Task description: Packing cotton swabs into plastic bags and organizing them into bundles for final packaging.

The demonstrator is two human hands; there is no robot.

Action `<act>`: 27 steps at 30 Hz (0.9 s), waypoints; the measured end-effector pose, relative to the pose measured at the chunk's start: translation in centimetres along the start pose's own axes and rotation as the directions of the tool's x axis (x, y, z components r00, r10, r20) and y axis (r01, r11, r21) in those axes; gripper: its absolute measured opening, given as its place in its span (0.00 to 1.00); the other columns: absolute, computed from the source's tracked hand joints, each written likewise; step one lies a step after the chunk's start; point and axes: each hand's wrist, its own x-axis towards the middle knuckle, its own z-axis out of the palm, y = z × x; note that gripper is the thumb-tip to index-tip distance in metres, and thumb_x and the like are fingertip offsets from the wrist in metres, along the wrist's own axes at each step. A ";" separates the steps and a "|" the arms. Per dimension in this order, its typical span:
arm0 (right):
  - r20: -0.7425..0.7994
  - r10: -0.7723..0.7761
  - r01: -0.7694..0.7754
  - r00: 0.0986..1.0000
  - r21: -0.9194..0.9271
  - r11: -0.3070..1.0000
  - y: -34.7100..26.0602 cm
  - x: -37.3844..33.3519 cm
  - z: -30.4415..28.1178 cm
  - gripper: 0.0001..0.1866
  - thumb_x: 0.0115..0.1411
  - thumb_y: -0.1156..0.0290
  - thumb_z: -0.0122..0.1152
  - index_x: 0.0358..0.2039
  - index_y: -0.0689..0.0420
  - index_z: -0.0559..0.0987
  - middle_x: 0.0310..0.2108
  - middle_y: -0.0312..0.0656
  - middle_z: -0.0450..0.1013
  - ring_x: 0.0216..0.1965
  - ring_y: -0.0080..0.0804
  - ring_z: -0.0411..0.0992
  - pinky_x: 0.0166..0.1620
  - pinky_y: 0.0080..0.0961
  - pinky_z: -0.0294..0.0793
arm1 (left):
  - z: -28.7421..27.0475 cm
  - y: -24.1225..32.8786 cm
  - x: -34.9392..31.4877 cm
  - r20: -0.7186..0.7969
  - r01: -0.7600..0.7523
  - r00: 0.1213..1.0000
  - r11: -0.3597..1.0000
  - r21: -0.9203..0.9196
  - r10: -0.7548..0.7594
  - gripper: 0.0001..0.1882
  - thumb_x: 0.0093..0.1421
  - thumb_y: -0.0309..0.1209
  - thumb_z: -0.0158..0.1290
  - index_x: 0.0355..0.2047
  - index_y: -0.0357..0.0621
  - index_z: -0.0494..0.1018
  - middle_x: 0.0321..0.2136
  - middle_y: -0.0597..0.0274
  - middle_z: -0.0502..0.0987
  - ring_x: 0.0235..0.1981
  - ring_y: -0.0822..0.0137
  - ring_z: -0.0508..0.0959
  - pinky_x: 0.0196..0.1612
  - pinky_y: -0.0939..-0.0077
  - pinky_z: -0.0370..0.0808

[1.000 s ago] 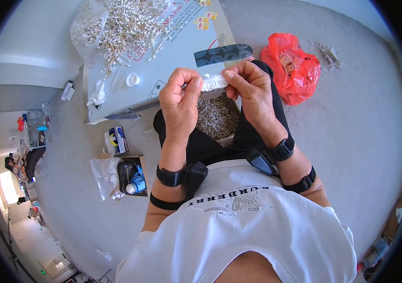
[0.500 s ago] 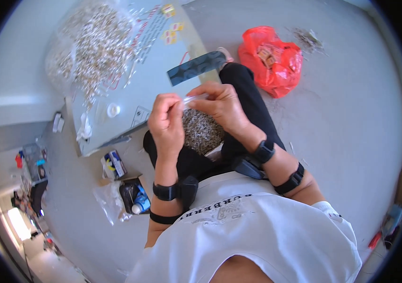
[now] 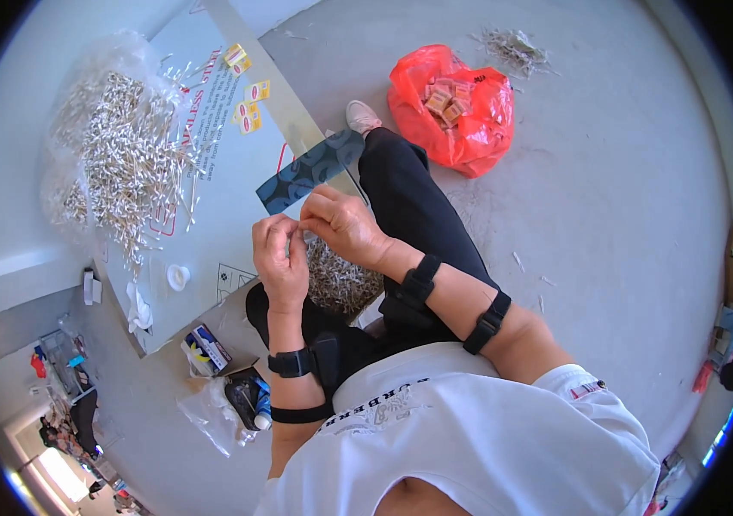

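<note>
My left hand (image 3: 279,258) and my right hand (image 3: 345,225) meet above my lap, fingertips pinched together on a small piece of clear plastic that the fingers now almost wholly hide. Below them, between my legs, lies a heap of cotton swabs (image 3: 345,279), partly covered by my hands and wrists. Just beyond my fingers a dark blue patterned strip (image 3: 313,168) rests across the table's edge. On the table (image 3: 237,202) at the left, more cotton swabs (image 3: 121,159) spill from a large clear plastic bag (image 3: 61,159).
Small yellow-and-white packets (image 3: 250,116) lie along the table's far edge. A white round roll (image 3: 178,277) sits near its left corner. On the floor stand a red plastic bag (image 3: 491,116) of small boxes, a loose heap of scraps (image 3: 517,52), and an open box (image 3: 246,391) near my left leg.
My view has shifted, so hands and table appear further left and lower. My fingertips have come closer together; the clear plastic that showed between them is now mostly covered.
</note>
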 end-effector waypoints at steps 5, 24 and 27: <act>0.132 -0.075 0.098 0.988 -0.180 0.979 -0.7 1.0 -0.8 0.06 0.50 0.78 0.59 0.27 0.60 0.70 0.27 0.45 0.67 0.27 0.48 0.70 0.26 0.34 0.69 | -0.7 -0.4 1.2 0.094 -0.117 0.990 0.985 0.127 0.105 0.08 0.43 0.15 0.52 0.25 0.37 0.67 0.28 0.55 0.71 0.31 0.54 0.70 0.34 0.63 0.70; -0.416 -0.099 -0.263 0.904 -0.724 0.637 13.5 6.7 -22.9 0.12 0.56 0.67 0.57 0.37 0.61 0.75 0.36 0.47 0.74 0.37 0.46 0.72 0.40 0.37 0.71 | -2.0 -5.0 -0.2 -0.013 0.308 0.951 0.951 -0.030 -0.308 0.07 0.47 0.17 0.52 0.27 0.38 0.69 0.27 0.55 0.71 0.30 0.56 0.73 0.35 0.68 0.71; -0.430 0.106 -0.341 0.897 -0.517 0.785 13.4 6.3 -20.2 0.08 0.56 0.71 0.57 0.34 0.63 0.76 0.29 0.43 0.74 0.29 0.33 0.73 0.33 0.28 0.71 | -3.7 -7.3 -0.1 -0.121 0.324 0.942 0.941 0.099 -0.312 0.05 0.48 0.18 0.52 0.27 0.39 0.70 0.25 0.55 0.71 0.29 0.56 0.73 0.34 0.68 0.71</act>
